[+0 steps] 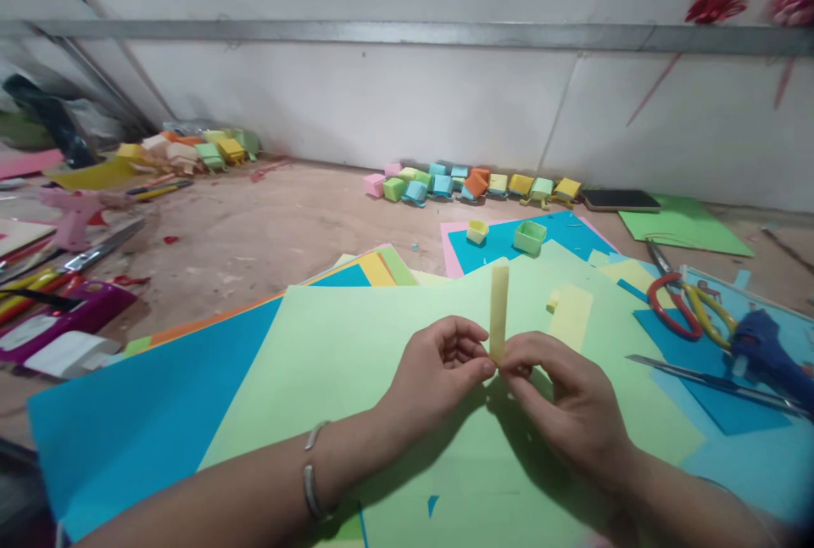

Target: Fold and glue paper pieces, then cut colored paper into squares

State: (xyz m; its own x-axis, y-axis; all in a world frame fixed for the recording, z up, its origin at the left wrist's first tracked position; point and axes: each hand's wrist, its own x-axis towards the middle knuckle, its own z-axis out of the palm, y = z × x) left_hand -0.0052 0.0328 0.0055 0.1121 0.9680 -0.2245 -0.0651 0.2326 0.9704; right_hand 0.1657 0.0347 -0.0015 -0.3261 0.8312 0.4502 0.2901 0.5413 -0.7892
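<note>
Two hands meet at one narrow pale-yellow paper strip (499,306), which stands upright above a large light-green sheet (337,361). The left hand (442,370) has thumb and forefinger nearly together at the strip's lower end, its other fingers loosely curled; the right hand (565,399) pinches the same end from its own side. The strip looks very light and thin, stiff enough to stand but likely to crease under a hard squeeze, so a fingertip hold at the lower end seems right. Beyond it, on blue paper (499,244), sit two small containers: a green box (530,237), open at the top with its inner walls showing, and a smaller yellow tub (476,232), whose contents, if any, are too small to make out. Small block-shaped paper pieces (443,185) line the counter (305,209) by the wall.
</note>
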